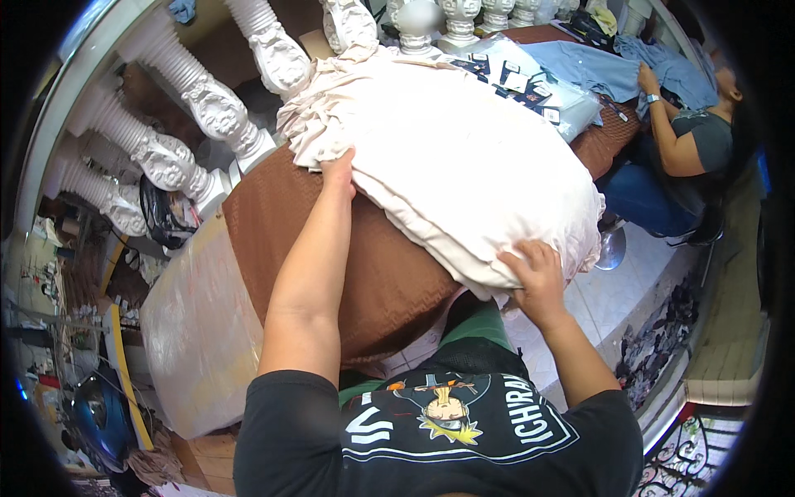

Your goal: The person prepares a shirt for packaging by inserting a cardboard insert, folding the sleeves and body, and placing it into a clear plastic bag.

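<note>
1. Pale cloth pile lies across the brown-covered surface, in front of the person. Near edge shows stacked folds; left and right ends are gathered and ruffled.
2. Left hand is at the pile's near-left edge, touching it. Its fingers run out of sight at the folds, so can't tell if it's clamped or just tucked in.
3. Right hand sits on the near-right corner, fingers spread a little and bent onto the cloth. Can't tell if it pinches or only presses.
4. Handling, my read: soft, limp, not fragile. One layer is probably light; the whole pile bulky with some weight. Layers likely slide on each other.
5. Best hold: both ends of the near folded edge, thumb over and fingers under all layers. Ruffled ends look loose, poor for lifting the lot.
6. Hard to make out: top is washed out by glare, so creases and layer count are lost. Underside and far edge contact are hidden.
7. Beyond the pile: clear plastic packs, partly covered by it. Co-worker holding blue cloth is cut by the dark fisheye rim.
</note>
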The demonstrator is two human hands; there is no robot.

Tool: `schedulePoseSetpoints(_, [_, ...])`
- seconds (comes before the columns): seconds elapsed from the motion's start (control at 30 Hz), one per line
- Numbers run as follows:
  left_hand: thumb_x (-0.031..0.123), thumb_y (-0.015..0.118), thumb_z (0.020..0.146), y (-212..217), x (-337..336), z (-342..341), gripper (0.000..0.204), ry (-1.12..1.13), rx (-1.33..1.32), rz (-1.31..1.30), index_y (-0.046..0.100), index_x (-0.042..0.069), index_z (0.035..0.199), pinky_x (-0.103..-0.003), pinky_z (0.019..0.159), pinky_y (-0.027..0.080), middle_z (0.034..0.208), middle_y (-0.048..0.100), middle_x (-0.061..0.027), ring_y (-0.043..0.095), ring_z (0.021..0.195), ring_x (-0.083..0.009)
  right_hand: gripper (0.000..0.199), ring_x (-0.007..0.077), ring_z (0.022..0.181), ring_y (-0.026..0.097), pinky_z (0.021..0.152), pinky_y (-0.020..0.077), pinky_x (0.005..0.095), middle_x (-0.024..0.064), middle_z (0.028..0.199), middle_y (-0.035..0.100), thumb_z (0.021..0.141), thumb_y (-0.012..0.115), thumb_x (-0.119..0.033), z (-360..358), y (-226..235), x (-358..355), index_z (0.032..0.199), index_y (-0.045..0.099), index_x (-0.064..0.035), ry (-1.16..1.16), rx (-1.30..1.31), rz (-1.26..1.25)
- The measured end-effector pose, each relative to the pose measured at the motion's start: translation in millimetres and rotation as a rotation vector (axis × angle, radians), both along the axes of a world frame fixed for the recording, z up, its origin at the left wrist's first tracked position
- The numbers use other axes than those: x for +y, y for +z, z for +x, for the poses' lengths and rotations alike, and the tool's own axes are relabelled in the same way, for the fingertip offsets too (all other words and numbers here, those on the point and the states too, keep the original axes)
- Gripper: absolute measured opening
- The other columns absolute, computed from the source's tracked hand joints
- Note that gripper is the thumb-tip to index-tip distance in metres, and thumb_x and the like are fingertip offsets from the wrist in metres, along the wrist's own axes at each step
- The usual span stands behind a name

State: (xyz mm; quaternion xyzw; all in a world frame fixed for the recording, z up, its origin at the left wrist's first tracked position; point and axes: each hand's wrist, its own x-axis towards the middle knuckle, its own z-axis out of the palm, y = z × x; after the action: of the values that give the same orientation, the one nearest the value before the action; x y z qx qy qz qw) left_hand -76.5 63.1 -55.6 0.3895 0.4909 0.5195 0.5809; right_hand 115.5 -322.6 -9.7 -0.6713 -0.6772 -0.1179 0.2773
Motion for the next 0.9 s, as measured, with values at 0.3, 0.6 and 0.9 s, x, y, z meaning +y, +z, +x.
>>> schedulePoseSetpoints(0.3, [-0.004, 0.058, 0.074, 41.0, 35.2, 4.6, 0.064, -0.102, 0.408, 0.306, 0.036, 0.0, 0.134, -0.031, 0.093, 0.04, 0.125, 0.05, -0.0141, 0.051, 0.111, -0.0229, 0.03, 0.0268, 0.082, 0.056, 0.069, 0.0458, 0.0385, 0.0079, 0.084, 0.056, 0.058, 0.071, -0.012, -18.6, 58.7, 28.4, 0.087, 0.063, -0.0077, 0.24, 0.16, -0.36])
schedulePoseSetpoints(0.6, [0.019, 0.068, 0.081, 10.6, 25.5, -85.7, 0.062, -0.005, 0.392, 0.141, 0.039, 0.005, 0.134, -0.028, 0.071, 0.044, 0.108, 0.053, -0.0043, 0.052, 0.088, -0.0115, 0.028, 0.0282, 0.091, 0.061, 0.079, 0.0478, 0.036, 0.0111, 0.099, 0.064, 0.075, 0.066, -0.026, 62.7, 85.0, 76.6, 0.096, 0.065, -0.0068, -0.027, 0.364, -0.132])
schedulePoseSetpoints(0.9, [0.015, 0.06, 0.085, 66.1, -57.0, -148.0, 0.043, -0.01, 0.324, 0.112, 0.051, 0.009, 0.127, -0.018, 0.067, 0.037, 0.12, 0.055, -0.0037, 0.052, 0.089, -0.0045, 0.034, 0.0314, 0.084, 0.064, 0.077, 0.0489, 0.0389, 0.0181, 0.09, 0.067, 0.074, 0.069, -0.036, 165.0, 31.6, 114.1, 0.084, 0.07, -0.0041, -0.618, 0.378, 0.063])
